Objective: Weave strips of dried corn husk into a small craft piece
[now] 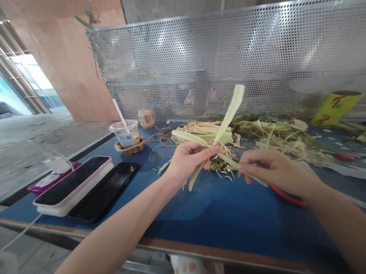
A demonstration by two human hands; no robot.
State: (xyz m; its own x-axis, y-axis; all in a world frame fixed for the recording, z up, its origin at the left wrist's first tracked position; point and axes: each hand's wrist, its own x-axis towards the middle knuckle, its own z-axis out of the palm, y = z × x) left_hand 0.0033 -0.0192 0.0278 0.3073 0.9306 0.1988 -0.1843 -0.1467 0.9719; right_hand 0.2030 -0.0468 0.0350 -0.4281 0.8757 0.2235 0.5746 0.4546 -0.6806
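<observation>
My left hand [191, 157] pinches several pale green leaf strips, which look like corn husk, where they cross. One long husk strip [229, 112] stands up from the pinch, and another points to the left. My right hand [263, 168] closes its fingers on the strip [229, 161] running down to the right from that crossing. Behind the hands lies a stack of pale husk strips [205, 130]. Small plant scraps [220, 164] are scattered just below my left fingertips. Red scissor handles [287, 196] show partly behind my right wrist.
Heaped husks [280, 134] lie at the back right beside a yellow roll [336, 108]. On the left are a black phone [105, 193], a pink-edged phone [72, 182], a lidded cup [126, 133] with a straw, and brown twine [164, 135]. A perforated metal panel [228, 58] borders the blue table [199, 221].
</observation>
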